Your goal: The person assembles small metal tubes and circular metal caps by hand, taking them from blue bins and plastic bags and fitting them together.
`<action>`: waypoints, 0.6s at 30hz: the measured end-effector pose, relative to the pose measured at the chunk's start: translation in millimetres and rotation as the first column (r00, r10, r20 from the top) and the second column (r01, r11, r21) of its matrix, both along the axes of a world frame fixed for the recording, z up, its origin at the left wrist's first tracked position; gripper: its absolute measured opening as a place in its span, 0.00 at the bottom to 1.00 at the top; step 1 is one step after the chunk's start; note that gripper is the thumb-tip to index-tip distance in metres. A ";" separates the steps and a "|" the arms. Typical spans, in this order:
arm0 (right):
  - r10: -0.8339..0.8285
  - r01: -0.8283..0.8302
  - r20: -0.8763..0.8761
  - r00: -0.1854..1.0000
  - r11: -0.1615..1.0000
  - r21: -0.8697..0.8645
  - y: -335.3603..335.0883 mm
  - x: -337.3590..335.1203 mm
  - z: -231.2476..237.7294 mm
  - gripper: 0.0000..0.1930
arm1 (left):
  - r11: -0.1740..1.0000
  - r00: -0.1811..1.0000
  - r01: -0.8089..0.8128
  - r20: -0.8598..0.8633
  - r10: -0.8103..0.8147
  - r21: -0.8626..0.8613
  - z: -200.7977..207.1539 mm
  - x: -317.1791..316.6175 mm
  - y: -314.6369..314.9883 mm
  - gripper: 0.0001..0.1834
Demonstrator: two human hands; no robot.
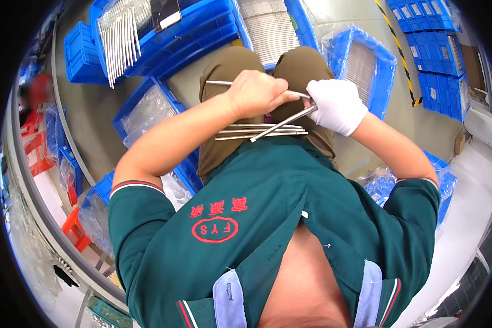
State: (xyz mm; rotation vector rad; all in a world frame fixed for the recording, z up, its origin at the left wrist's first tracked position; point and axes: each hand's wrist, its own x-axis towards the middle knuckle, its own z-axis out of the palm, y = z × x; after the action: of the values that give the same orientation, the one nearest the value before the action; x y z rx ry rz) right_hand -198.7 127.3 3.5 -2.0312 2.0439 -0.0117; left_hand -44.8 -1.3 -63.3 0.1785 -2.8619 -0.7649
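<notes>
My bare left hand [258,94] is closed around a thin silver metal rod [218,83], one end sticking out to the left. The rod's other end reaches across to my right hand [338,106], which wears a white glove. That gloved hand grips a thicker grey metal bar [283,124], slanting down to the left towards my waist. The two meet at the gloved fingers; whether the rod sits inside the bar or just touches it is hidden there. Across my lap lie several thin metal rods [235,132], just below both hands.
Ahead on the left, a blue crate [188,48] bears a pile of thin rods [121,49] and a phone [165,15]. Rods fill another blue crate [306,24] beyond my knees. A plastic-lined blue crate [385,65] stands right; stacked blue bins [435,60] are farther off.
</notes>
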 end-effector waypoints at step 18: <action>-0.649 0.312 0.703 -0.291 0.630 0.711 30.1 -8.8 -46.4 0.12 | 0.863 0.852 -0.416 -0.210 0.480 0.286 4.6 35.0 -45.6 0.11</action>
State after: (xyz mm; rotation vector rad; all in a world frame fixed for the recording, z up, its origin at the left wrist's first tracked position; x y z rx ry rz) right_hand -207.5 157.3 -42.9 -0.2248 1.3872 -1.0288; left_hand -9.7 -46.9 -58.7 0.6935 -2.3236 -0.9284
